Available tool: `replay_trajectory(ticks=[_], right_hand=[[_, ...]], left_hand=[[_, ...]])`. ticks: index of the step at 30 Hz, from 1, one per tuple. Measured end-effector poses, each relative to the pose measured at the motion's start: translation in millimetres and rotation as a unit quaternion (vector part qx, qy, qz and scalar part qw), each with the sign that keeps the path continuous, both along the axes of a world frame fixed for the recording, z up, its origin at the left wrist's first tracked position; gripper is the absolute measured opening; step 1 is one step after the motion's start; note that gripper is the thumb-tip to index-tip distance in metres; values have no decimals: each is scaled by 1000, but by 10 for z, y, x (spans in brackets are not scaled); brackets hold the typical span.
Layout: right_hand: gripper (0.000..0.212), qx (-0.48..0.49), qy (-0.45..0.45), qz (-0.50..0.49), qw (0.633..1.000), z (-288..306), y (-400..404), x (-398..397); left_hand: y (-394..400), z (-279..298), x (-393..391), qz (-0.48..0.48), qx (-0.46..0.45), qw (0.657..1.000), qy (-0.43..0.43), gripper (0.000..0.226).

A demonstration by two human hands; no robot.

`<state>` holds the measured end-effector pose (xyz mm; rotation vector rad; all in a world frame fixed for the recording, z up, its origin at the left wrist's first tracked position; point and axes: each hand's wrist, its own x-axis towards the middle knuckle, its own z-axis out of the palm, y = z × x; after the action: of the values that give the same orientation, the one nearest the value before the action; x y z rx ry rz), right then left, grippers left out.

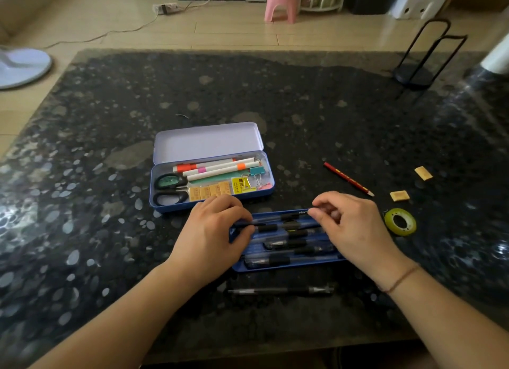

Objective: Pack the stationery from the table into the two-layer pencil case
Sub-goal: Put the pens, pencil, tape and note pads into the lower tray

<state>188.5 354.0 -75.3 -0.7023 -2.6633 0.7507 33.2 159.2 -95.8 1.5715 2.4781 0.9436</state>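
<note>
The blue tin pencil case (165,203) lies open with its lid up, holding markers, scissors, binder clips and small yellow packets. Nearer to me sits its blue inner tray (286,266), filled with several black gel pens. My left hand (217,228) and my right hand (347,225) each pinch one end of a black pen (289,217) lying along the tray's far edge. One more black pen (281,290) lies on the table in front of the tray. To the right lie a red pencil (348,178), two yellow erasers (399,195) (423,173) and a roll of tape (400,221).
The dark speckled table (275,93) has a black wire stand (418,65) at its far right and a white object (498,54) at the right edge. Beyond the table are a pink stool (281,2), a power strip with cable and a fan base (22,65) on the floor.
</note>
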Motion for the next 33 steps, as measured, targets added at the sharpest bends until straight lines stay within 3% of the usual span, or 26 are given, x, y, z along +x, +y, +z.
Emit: replay_trajectory(ticks=[3, 7, 12, 18, 24, 33], right_hand=[[14, 3, -7, 17, 1000, 117, 102, 72], [7, 77, -104, -1, 992, 189, 130, 113], [14, 71, -154, -21, 985, 164, 41, 53], [15, 70, -190, -48, 978, 188, 4, 36], [14, 68, -153, -61, 984, 128, -18, 13], [5, 21, -211, 36, 977, 291, 106, 141]], left_hand=[[-4, 5, -9, 0, -3, 1000, 14, 25], [-38, -10, -35, -17, -9, 997, 79, 21], [-43, -12, -50, -30, -8, 992, 121, 16], [-55, 18, -49, -16, -25, 997, 77, 20], [-22, 46, -18, 6, -12, 999, 46, 11], [-19, 60, -28, 12, -5, 1000, 15, 13]])
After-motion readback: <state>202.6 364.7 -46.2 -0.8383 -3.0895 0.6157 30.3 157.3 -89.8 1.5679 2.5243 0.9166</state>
